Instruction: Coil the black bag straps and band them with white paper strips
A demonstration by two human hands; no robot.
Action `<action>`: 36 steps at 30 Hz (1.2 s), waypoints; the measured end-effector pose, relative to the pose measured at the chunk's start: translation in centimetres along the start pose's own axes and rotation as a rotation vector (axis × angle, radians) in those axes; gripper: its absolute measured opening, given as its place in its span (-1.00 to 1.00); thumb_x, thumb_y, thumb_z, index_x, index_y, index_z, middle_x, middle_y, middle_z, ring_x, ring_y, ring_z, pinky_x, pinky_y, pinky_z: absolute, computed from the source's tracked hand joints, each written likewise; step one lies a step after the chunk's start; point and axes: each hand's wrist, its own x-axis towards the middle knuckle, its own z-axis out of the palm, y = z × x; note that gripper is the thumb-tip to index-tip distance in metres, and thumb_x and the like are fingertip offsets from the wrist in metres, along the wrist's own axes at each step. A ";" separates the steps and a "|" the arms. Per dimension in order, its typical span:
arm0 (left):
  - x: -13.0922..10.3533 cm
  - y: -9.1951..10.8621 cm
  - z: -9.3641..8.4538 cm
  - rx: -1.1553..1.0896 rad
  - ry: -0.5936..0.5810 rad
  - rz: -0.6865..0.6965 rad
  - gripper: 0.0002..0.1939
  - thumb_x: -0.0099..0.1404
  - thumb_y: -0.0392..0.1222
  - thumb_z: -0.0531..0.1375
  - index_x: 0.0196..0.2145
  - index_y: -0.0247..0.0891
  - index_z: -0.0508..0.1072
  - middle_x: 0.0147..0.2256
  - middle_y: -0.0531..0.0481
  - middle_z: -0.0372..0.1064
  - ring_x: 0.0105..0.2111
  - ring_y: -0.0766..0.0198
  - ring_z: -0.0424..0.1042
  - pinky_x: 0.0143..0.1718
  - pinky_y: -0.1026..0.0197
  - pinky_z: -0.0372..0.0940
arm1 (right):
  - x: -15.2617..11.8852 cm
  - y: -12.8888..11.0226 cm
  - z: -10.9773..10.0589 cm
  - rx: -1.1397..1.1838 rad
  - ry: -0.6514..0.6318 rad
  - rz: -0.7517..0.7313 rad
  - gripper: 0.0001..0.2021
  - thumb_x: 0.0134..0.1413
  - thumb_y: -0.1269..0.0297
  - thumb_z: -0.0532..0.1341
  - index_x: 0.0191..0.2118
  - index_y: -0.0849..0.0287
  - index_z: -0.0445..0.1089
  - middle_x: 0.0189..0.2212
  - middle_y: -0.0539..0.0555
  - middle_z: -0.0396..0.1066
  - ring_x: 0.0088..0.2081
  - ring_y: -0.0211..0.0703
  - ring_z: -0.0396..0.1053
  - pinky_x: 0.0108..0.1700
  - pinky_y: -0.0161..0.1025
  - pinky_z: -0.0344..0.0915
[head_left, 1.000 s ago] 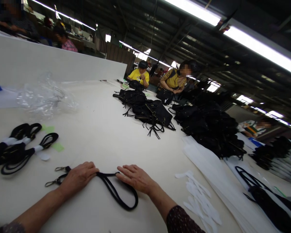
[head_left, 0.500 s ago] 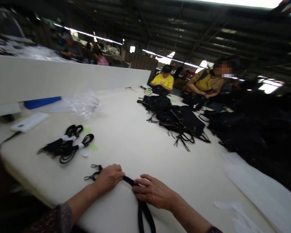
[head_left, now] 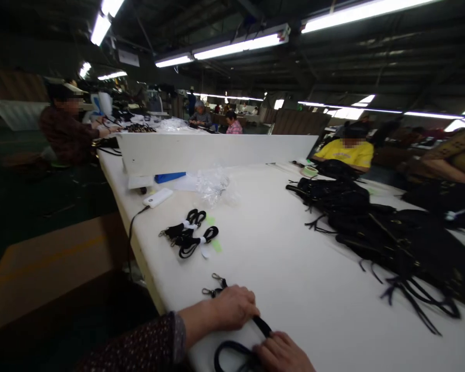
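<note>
A black strap (head_left: 262,326) with metal swivel hooks (head_left: 213,283) at one end lies on the white table near its front edge. My left hand (head_left: 234,307) is closed around it just behind the hooks. Farther along the strap, my right hand (head_left: 282,353) grips it with bent fingers, partly cut off by the bottom of the view. A loop of the strap (head_left: 225,347) curves out to the left below my hands. Several bundled black straps (head_left: 191,236) with white bands lie beyond my left hand, beside light green slips (head_left: 216,246).
A white power bank (head_left: 158,198) with a cable sits by the table's left edge. Clear plastic bags (head_left: 215,188) lie before a white partition (head_left: 217,150). Black bags (head_left: 387,232) are heaped at right. Other people work around, one in a yellow shirt (head_left: 344,152).
The view has swung left, bringing another person and the floor into sight. My right hand has gone from loosely spread fingers to gripping the strap, whose tail now loops leftward.
</note>
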 end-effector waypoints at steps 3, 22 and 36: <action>-1.9 -1.5 -0.6 -0.031 0.046 -0.036 -0.85 0.32 -0.30 0.14 -0.28 -0.16 0.51 -0.26 -0.04 0.43 -0.18 0.15 0.37 -0.03 0.04 0.22 | -0.4 -2.0 0.1 0.041 -0.056 0.206 -0.84 0.32 0.29 0.06 -0.16 0.03 0.39 -0.37 0.01 0.45 -0.31 -0.18 0.38 -0.14 -0.21 0.24; -4.6 -4.7 -0.6 -0.146 0.040 -0.211 -0.79 0.37 -0.22 0.12 -0.18 -0.11 0.56 -0.25 -0.02 0.40 -0.18 0.18 0.33 -0.08 0.12 0.26 | 5.9 -1.9 3.8 0.221 0.126 0.609 -0.93 0.10 0.30 0.32 -0.25 0.05 0.49 0.31 0.05 0.17 0.32 0.07 0.07 0.33 0.07 -0.05; -4.4 -3.5 -2.4 0.100 0.064 -0.210 -0.72 0.26 0.10 0.21 -0.31 -0.16 0.50 -0.22 -0.01 0.46 -0.21 0.14 0.39 -0.17 0.13 0.28 | 6.4 2.6 6.4 -0.071 0.340 0.330 -0.88 0.16 0.18 0.20 -0.25 -0.13 0.50 -0.18 -0.06 0.56 -0.18 -0.04 0.50 -0.02 0.02 0.29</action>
